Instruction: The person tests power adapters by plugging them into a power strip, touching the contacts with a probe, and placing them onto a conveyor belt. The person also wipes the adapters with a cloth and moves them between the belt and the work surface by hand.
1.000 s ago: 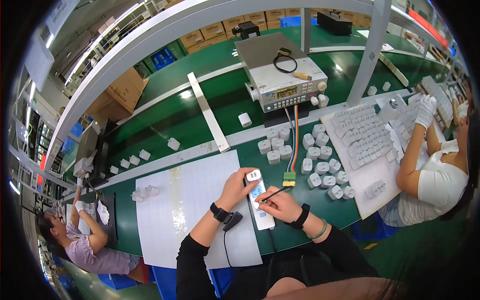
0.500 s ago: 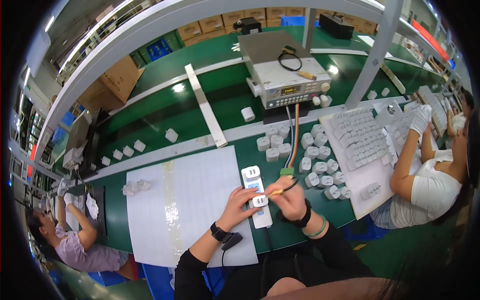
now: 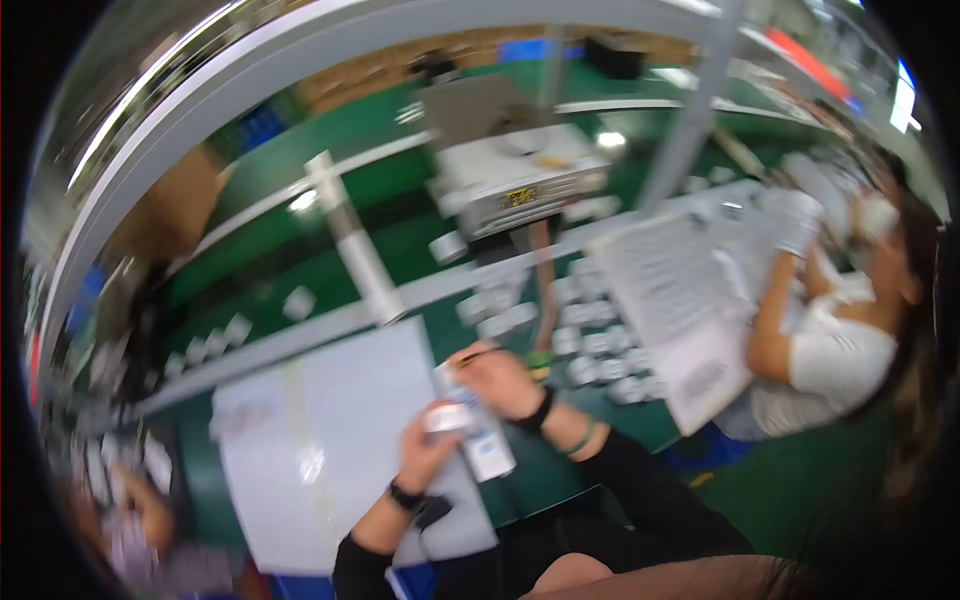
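Note:
The whole picture is smeared by motion. My left hand [image 3: 425,445] grips a small white charger [image 3: 447,418] just left of the power strip, clear of its sockets. The white power strip [image 3: 491,458] lies slantwise at the right edge of a white sheet, its upper end hidden by my right hand. My right hand [image 3: 505,386] is closed over that end, its fingertips pinching a dark and yellow cable plug [image 3: 478,356] that shows only in part. Close to the right wrist, a green connector [image 3: 540,362] hangs on a ribbon cable.
A grey tester [image 3: 525,185] stands on the shelf behind. Several white chargers [image 3: 595,345] cluster right of the strip. The white sheet [image 3: 350,430] covers the table's left. At right, a co-worker [image 3: 830,360] with gloved hands sits by trays [image 3: 670,270]. Another person [image 3: 130,540] is at far left.
My left hand has lifted the charger off the power strip and shifted left. My right hand has moved up and left to the strip's upper end. The whole view has swung and blurred.

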A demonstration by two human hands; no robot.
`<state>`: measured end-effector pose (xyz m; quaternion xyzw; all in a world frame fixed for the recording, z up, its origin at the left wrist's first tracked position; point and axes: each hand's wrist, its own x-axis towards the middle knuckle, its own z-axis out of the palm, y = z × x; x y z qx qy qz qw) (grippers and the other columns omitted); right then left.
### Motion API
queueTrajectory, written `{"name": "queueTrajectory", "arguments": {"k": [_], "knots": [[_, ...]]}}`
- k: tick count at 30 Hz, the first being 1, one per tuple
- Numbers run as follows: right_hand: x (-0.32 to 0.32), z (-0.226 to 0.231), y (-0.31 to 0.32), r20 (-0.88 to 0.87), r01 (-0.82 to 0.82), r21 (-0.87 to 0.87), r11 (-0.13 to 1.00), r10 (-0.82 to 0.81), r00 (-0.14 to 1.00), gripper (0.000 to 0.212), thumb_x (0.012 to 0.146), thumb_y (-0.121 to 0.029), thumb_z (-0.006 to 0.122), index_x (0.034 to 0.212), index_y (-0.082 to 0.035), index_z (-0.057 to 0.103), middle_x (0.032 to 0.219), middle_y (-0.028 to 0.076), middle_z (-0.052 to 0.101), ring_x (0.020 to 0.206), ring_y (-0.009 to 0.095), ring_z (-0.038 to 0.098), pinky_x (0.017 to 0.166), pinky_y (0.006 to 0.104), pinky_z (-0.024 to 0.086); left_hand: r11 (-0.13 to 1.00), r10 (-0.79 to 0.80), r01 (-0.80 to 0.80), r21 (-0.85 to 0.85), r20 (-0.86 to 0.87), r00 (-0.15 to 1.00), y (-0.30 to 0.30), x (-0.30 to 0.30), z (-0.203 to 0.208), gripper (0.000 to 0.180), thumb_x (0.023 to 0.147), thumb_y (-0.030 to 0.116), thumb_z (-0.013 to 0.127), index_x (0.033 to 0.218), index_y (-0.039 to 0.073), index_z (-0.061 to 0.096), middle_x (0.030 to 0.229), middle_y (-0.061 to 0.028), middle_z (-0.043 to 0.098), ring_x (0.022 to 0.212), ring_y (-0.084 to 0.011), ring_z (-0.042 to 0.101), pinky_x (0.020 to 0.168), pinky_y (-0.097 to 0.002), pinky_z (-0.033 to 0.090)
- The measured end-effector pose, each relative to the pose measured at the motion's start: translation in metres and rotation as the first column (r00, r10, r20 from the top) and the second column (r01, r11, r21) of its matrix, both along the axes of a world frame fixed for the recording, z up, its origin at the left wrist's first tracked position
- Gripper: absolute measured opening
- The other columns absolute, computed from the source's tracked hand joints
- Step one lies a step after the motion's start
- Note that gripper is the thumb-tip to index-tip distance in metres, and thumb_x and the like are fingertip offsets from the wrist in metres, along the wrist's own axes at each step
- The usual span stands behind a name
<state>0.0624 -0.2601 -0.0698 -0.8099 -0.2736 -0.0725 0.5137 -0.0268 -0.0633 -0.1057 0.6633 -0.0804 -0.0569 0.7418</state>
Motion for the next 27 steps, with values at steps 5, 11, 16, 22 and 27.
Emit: {"name": "queueTrajectory", "arguments": {"k": [5, 11, 16, 22, 27], "knots": [[-0.004, 0.013, 0.019, -0.152, -0.041, 0.094, 0.995, 0.055, 0.987, 0.023, 0.091, -0.025, 0.056, 0.096, -0.004, 0.065, 0.100, 0.009, 0.062, 0.098, 0.027, 0.059, 0.082, 0.0333, 0.047, 0.740, 0.072, -0.454, 0.496, 0.612, 0.787, 0.073, 0.125, 0.068, 0.054, 0.089, 0.009, 0.056, 0.140, 0.004, 0.040, 0.140, -0.0105, 0.042, 0.115, -0.0185, 0.049, 0.085, -0.0278, 0.048], [-0.009, 0.021, 0.000, -0.127, -0.083, 0.196, 0.977, 0.109, 0.986, 0.021, 0.092, -0.022, 0.056, 0.095, -0.002, 0.062, 0.099, 0.009, 0.059, 0.094, 0.027, 0.058, 0.079, 0.0332, 0.046, 0.637, -0.084, -0.283, 0.717, 0.429, 0.899, 0.026, 0.268, 0.073, 0.053, 0.075, -0.002, 0.066, 0.125, 0.004, 0.053, 0.113, -0.0103, 0.061, 0.094, -0.0210, 0.060, 0.078, -0.0309, 0.049], [-0.009, 0.030, 0.000, -0.199, -0.124, 0.229, 0.965, 0.171, 0.965, 0.023, 0.092, -0.023, 0.055, 0.096, -0.001, 0.060, 0.099, 0.010, 0.056, 0.091, 0.029, 0.057, 0.077, 0.0341, 0.045, 0.381, -0.226, -0.182, 0.907, 0.282, 0.932, 0.025, 0.299, 0.041, 0.045, 0.071, 0.005, 0.072, 0.113, 0.004, 0.057, 0.097, -0.0145, 0.065, 0.085, -0.0278, 0.064, 0.074, -0.0363, 0.050], [-0.008, 0.036, -0.004, -0.259, -0.156, 0.203, 0.967, 0.207, 0.943, 0.023, 0.093, -0.023, 0.055, 0.097, -0.001, 0.059, 0.099, 0.011, 0.054, 0.091, 0.029, 0.056, 0.077, 0.0340, 0.044, 0.142, -0.095, -0.226, 0.964, 0.241, 0.966, 0.103, 0.309, 0.085, 0.044, 0.074, 0.022, 0.073, 0.112, 0.006, 0.057, 0.098, -0.0126, 0.066, 0.087, -0.0318, 0.064, 0.077, -0.0400, 0.052], [-0.004, 0.032, -0.002, -0.242, -0.152, 0.202, 0.968, 0.200, 0.949, 0.023, 0.092, -0.022, 0.056, 0.099, -0.001, 0.060, 0.099, 0.011, 0.054, 0.091, 0.028, 0.056, 0.077, 0.0332, 0.044, -0.580, 0.135, -0.039, 0.814, 0.143, 0.980, 0.189, 0.298, 0.049, 0.053, 0.070, 0.029, 0.075, 0.116, 0.010, 0.056, 0.095, -0.0120, 0.066, 0.100, -0.0341, 0.061, 0.086, -0.0429, 0.049]]}}
